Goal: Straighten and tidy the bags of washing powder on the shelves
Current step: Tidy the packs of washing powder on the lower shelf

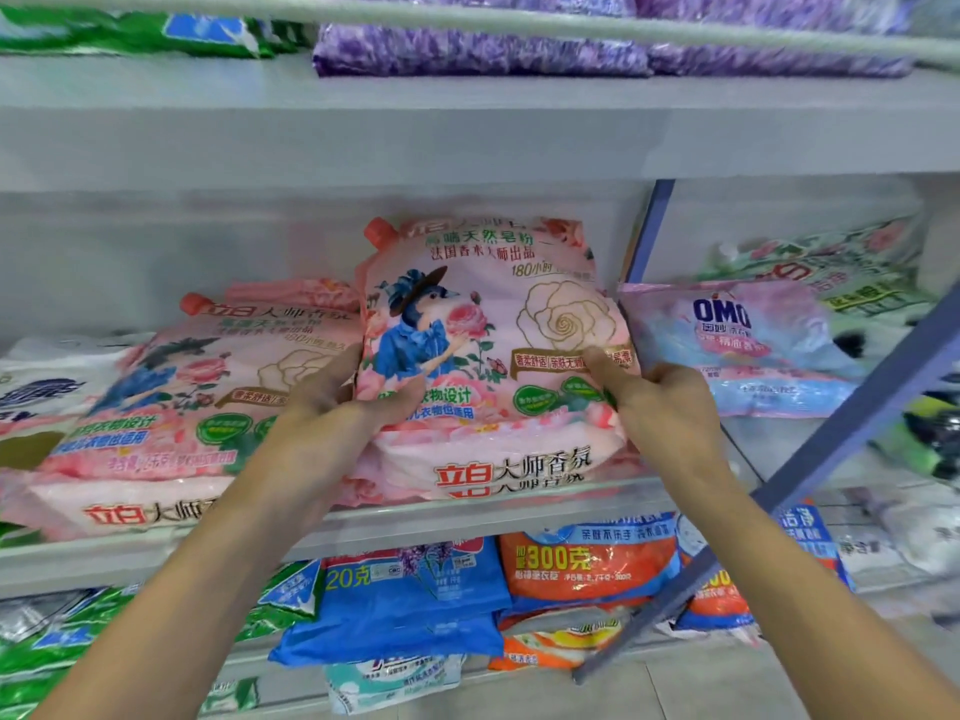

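A pink washing powder bag (488, 314) with a red cap, a rose and a bird figure in blue stands tilted upright on the middle shelf (467, 517), on top of another pink bag (498, 472) lying flat. My left hand (343, 397) grips its lower left edge. My right hand (654, 402) grips its lower right edge, thumb on the front. A second stack of the same pink bags (156, 397) lies to the left.
A blue-pink OMO bag (737, 350) lies right of the held bag. Purple bags (478, 49) and green bags (130, 28) fill the top shelf. Blue bags (405, 600), orange bags (587, 569) and more green bags (67, 636) sit below. A blue-grey diagonal brace (810, 480) crosses at right.
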